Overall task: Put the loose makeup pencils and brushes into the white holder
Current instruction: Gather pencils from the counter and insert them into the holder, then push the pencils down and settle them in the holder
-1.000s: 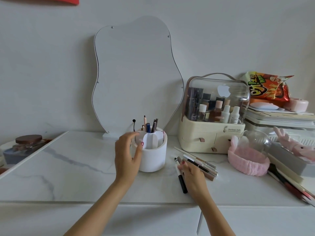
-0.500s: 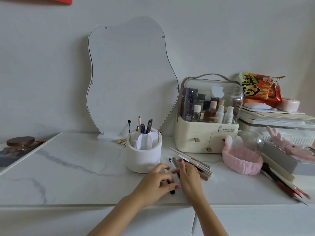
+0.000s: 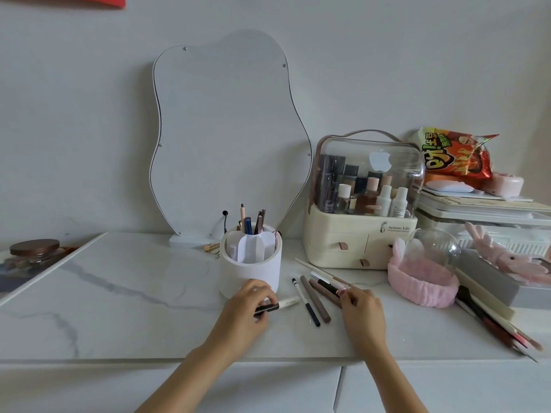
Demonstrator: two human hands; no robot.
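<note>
While my left hand point(image 3: 244, 308) pinches a black-and-white makeup pen point(image 3: 278, 305) just before the white holder point(image 3: 250, 268), my right hand point(image 3: 360, 311) curls onto the loose pencils point(image 3: 316, 298) beside it.

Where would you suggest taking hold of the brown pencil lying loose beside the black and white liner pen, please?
Probably at mid-shaft, from above. The brown pencil lies flat on the marble counter, slanting away from the viewer, with a narrow gap to the black and white liner pen on its left. A fingertip pinch across the barrel should lift it level, without nudging its neighbours.
</note>
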